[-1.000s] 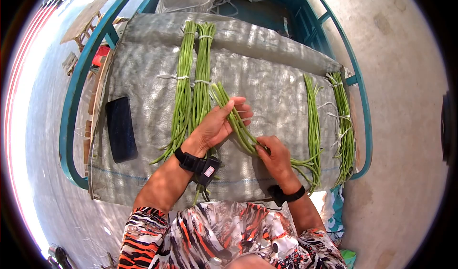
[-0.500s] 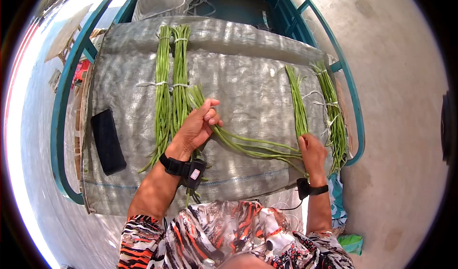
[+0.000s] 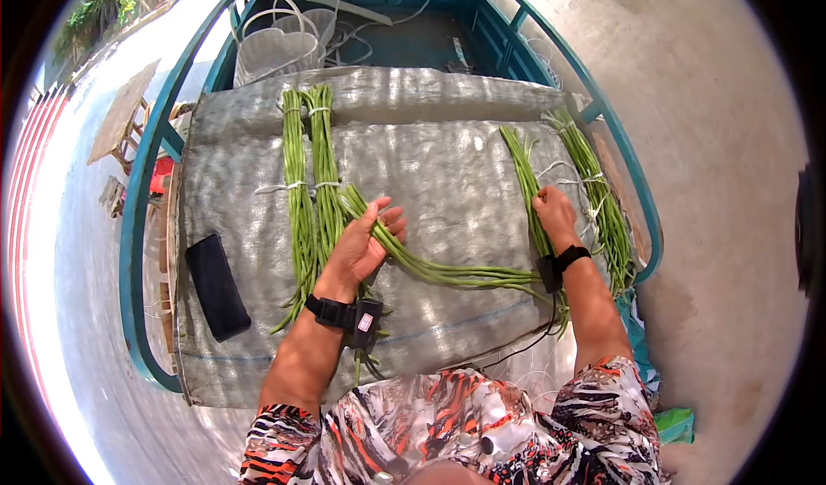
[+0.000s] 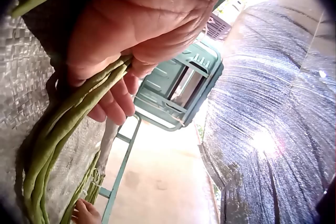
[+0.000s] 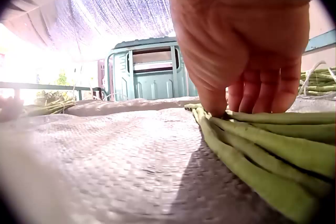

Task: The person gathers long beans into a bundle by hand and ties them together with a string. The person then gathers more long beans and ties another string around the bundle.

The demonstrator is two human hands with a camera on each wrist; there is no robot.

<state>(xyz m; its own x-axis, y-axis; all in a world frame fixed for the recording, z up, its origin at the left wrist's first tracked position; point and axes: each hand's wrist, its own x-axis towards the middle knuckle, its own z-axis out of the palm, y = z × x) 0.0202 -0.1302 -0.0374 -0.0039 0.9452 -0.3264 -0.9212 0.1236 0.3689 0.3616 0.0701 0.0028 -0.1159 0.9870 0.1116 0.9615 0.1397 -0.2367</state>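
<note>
My left hand (image 3: 368, 237) grips a loose bunch of long green beans (image 3: 447, 272) near its top end, fingers curled round the pods (image 4: 58, 129). The bunch lies curved across the grey woven sheet (image 3: 430, 167) toward the right. My right hand (image 3: 553, 213) rests its fingertips (image 5: 252, 100) on a separate untied row of long beans (image 3: 521, 165), whose pods (image 5: 273, 153) lie flat under the fingers. Nothing shows pinched between thumb and fingers there.
Two tied bean bundles (image 3: 310, 184) lie left of my left hand, another tied bundle (image 3: 598, 193) at the sheet's right edge. A black phone (image 3: 217, 285) lies at the left. The sheet covers a teal metal cart (image 3: 142, 227); white baskets (image 3: 284, 46) stand behind.
My right hand left the lower part of the held bunch and moved right, then up along the untied row of beans. My left hand kept its grip on the bunch.
</note>
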